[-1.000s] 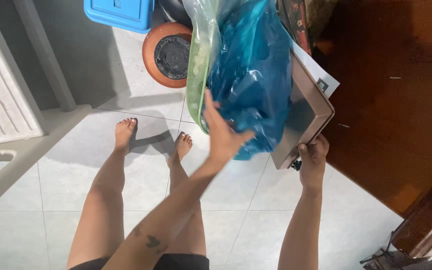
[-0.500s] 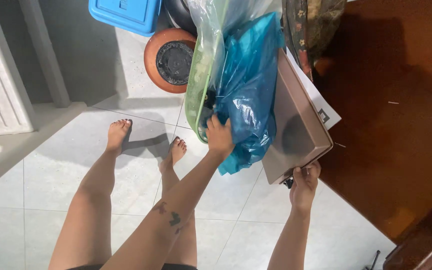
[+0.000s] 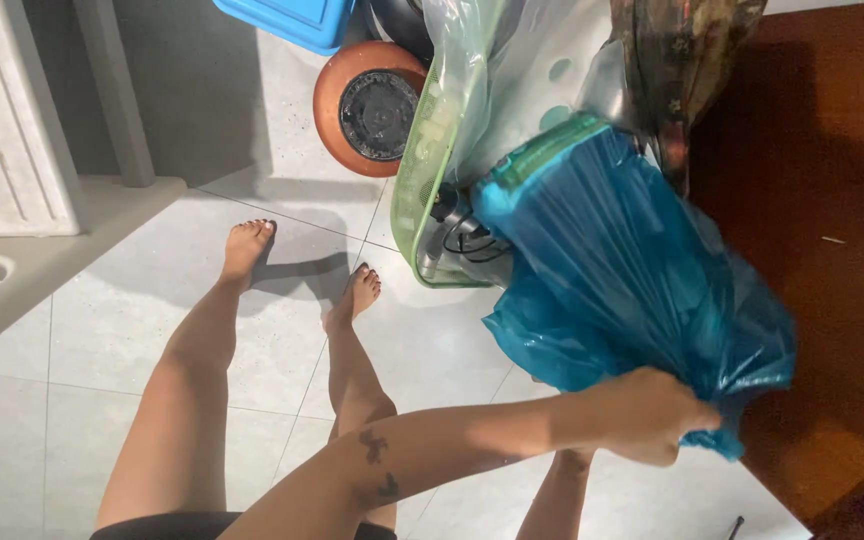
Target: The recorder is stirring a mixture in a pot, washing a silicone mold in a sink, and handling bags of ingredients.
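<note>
My left hand (image 3: 652, 415) reaches across from the lower left and is shut on the lower edge of a crinkled blue plastic bag (image 3: 632, 270). The bag hangs over a pile with a light green see-through container (image 3: 417, 180) and a clear plastic bag (image 3: 512, 70) above it. Only the forearm of my right arm (image 3: 557, 490) shows, rising under the left arm. Its hand is hidden behind the left arm and the bag. The flat brown board is covered from sight.
A round orange disc with a dark centre (image 3: 367, 100) and a blue bin (image 3: 292, 15) stand behind the pile. A dark brown wooden surface (image 3: 842, 200) is at right. A white slatted panel and ledge (image 3: 12, 130) are at left. My bare feet (image 3: 247, 245) stand on pale tiles.
The left hand has moved from the bag's upper left side down and to the right and now grips its lower edge. The bag has spread over the brown board. The right hand has gone out of sight.
</note>
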